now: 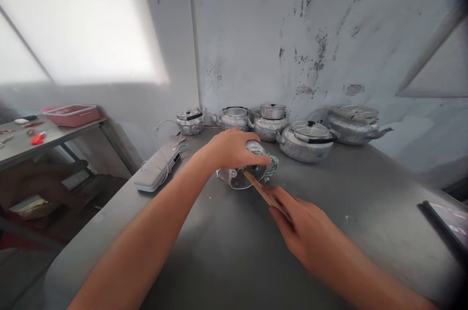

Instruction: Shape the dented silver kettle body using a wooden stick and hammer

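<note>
My left hand (232,149) is wrapped over a small silver kettle (243,173) that lies on its side on the grey metal table (226,256). A green scrubbing pad (271,164) sits at the kettle's mouth. My right hand (298,224) grips a thin wooden stick (261,189) whose far end pokes into the kettle's opening by the pad.
Several silver kettles (307,140) stand in a row along the back wall. A grey box with white cables (157,169) lies at the table's left edge. A dark phone (448,222) rests at the right edge. A second table with a red tray (71,115) stands at far left.
</note>
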{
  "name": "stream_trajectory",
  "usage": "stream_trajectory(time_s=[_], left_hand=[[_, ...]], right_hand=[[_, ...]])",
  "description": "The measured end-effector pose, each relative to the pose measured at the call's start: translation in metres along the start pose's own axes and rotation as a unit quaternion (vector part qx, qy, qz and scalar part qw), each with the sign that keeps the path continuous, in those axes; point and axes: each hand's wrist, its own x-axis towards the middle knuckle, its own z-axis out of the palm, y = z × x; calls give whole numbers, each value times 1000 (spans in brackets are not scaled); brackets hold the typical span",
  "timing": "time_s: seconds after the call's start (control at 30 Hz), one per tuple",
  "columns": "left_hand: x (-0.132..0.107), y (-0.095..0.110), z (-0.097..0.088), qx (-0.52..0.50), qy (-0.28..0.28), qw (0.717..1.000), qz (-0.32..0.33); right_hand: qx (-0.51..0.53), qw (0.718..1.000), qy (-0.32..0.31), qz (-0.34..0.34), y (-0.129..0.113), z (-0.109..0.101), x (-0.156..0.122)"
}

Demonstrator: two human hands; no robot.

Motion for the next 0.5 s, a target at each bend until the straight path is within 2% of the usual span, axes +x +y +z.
stream_trajectory(time_s=[0.5], left_hand=[[0,2,0,-2,-2,1000,-5]], right_hand=[[18,999,26,9,-6,-2,5]])
